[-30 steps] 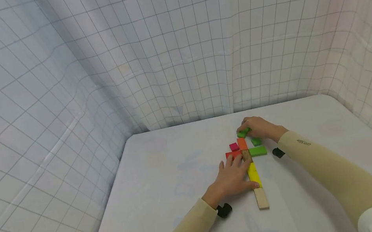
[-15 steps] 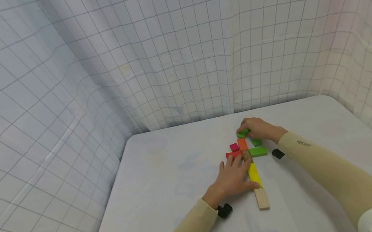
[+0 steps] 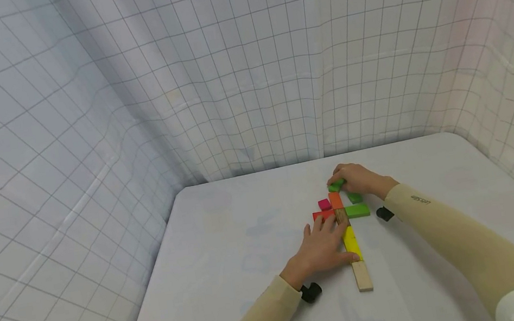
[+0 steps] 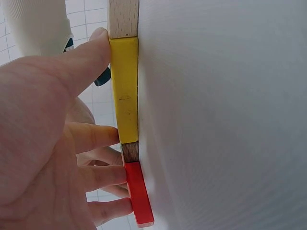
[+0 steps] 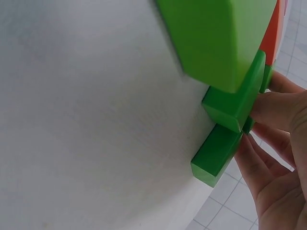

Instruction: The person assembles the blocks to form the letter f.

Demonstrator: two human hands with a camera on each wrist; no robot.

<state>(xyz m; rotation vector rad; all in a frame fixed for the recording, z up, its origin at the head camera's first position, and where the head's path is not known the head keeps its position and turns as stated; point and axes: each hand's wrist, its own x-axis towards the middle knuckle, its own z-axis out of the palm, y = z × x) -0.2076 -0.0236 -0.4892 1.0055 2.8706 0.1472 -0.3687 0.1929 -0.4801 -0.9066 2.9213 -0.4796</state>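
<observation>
In the head view my left hand (image 3: 323, 247) lies over a cross-like row of flat wooden blocks, its fingers spread. Its thumb touches the yellow block (image 4: 125, 91) near the pale wooden block (image 4: 123, 19). The other fingertips rest along the yellow block, the brown block (image 4: 130, 152) and the red block (image 4: 139, 194). At the far end, my right hand (image 3: 360, 176) pinches a green block (image 3: 337, 185) just beyond the orange block (image 3: 335, 200). Beside it lies another dark green block (image 5: 235, 98), right by the thumb. A light green block (image 5: 211, 43) is nearer.
A small pink block (image 3: 324, 204) lies left of the orange block. Black wrist cameras sit under both wrists. The white table (image 3: 217, 232) ends at a far edge before a hanging grid-patterned curtain (image 3: 264, 71), which also rises on both sides.
</observation>
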